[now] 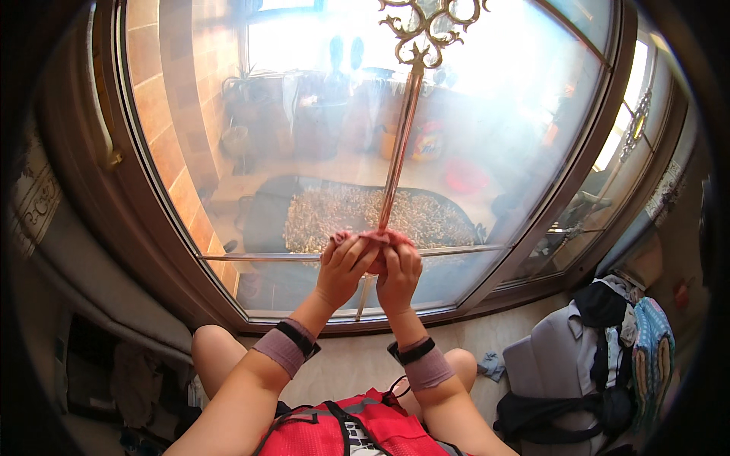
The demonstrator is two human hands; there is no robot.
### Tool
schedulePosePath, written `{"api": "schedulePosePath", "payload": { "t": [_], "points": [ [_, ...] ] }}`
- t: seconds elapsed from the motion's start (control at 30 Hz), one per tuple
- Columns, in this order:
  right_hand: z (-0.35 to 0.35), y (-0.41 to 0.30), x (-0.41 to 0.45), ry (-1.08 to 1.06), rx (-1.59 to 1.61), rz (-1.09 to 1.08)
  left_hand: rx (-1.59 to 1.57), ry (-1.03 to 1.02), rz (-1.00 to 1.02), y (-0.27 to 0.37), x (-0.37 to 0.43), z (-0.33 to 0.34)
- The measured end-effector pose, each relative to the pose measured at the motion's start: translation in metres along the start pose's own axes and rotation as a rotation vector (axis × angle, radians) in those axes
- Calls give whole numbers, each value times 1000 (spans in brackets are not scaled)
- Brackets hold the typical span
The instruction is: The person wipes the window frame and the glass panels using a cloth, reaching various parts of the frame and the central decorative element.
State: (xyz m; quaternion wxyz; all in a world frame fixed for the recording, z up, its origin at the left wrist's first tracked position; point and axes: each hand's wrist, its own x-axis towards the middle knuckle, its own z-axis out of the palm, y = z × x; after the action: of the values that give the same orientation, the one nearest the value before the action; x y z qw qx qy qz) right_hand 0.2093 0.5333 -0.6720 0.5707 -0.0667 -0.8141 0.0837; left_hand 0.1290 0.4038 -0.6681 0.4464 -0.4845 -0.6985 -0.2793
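Note:
A reddish-pink cloth [377, 238] is bunched under both of my hands at the lower part of a glass door panel [319, 142]. My left hand [343, 272] grips the cloth from the left; my right hand [399, 272] grips it from the right, close beside. The cloth wraps the spot where a gold-coloured metal rod [399, 148] comes down to a horizontal metal bar [268, 257]. That crossing is hidden under my fingers and the cloth. Higher on the rod is a scrolled metal ornament [428, 28].
Brown door frame [165, 228] surrounds the glass, with a handle [108, 142] on the left. Pale pods or nuts [365, 214] lie spread on a dark sheet behind it. To the right, clothes [604, 319] cover a grey seat [530, 365]; a small blue cloth [490, 366] lies on the floor.

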Motion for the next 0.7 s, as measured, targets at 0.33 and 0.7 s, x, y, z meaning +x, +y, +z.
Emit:
{"api": "schedulePosePath", "payload": {
  "t": [0.33, 0.7],
  "points": [
    [-51, -27, 171, 277, 140, -241, -63, 311, 124, -23, 154, -76],
    [-47, -20, 290, 468, 40, -412, 23, 573, 230, -42, 282, -82]
  ]
}}
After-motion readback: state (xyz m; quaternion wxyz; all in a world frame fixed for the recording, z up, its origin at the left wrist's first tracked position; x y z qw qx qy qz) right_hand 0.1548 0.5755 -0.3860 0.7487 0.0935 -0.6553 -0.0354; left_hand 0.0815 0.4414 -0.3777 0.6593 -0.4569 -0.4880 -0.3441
